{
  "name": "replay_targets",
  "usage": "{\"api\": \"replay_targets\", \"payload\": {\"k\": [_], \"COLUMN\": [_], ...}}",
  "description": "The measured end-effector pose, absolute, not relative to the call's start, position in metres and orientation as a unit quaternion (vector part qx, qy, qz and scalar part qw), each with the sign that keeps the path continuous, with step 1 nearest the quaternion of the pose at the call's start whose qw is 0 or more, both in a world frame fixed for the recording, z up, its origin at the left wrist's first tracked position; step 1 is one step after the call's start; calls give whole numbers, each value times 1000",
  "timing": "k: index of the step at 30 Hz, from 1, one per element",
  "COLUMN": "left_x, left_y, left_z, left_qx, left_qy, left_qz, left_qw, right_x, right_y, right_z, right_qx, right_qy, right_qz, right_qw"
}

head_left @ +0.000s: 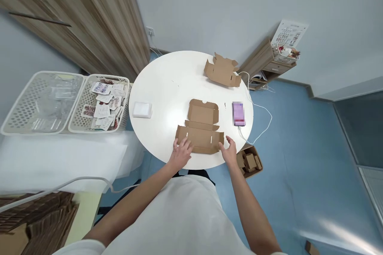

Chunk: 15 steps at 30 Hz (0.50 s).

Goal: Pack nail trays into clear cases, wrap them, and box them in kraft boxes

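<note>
Two bare hands are shown at the near edge of a round white table [167, 87]. The left hand [181, 152] is laid flat, fingers spread and unclenched, on the left end of a flat unfolded cardboard box [201, 127]; the right hand [229, 150] is held loose at the box's right end, touching its flap, with nothing grasped. The box lies near the table's front rim. Just right of it, a purple phone [238, 113] is seen with a white cable [263, 117] attached. A small white pad [142, 109] lies to the left. Farther back, a second cardboard blank [223, 71] rests near the far rim.
</note>
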<state>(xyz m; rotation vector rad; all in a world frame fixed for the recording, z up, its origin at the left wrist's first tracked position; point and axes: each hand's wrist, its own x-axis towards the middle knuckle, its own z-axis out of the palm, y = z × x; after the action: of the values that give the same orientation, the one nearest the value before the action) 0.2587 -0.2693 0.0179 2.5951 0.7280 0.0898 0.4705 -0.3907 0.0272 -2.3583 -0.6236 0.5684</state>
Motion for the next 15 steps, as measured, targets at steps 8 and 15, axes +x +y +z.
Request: {"api": "replay_targets", "payload": {"k": [8,15], "left_x": [278,294], "left_y": [-268,-280], "left_z": [7,6], "left_qx": [925,908], "left_qy": [315,372], "left_qz": [-21,-62], "left_qw": [211,183], "right_x": [526,558], "right_y": [-325,-284], "right_z": [20,-1], "right_qx": [-859,-836], "right_qy": [-373,-398], "right_qz": [249,305], "right_qw": [247,223]}}
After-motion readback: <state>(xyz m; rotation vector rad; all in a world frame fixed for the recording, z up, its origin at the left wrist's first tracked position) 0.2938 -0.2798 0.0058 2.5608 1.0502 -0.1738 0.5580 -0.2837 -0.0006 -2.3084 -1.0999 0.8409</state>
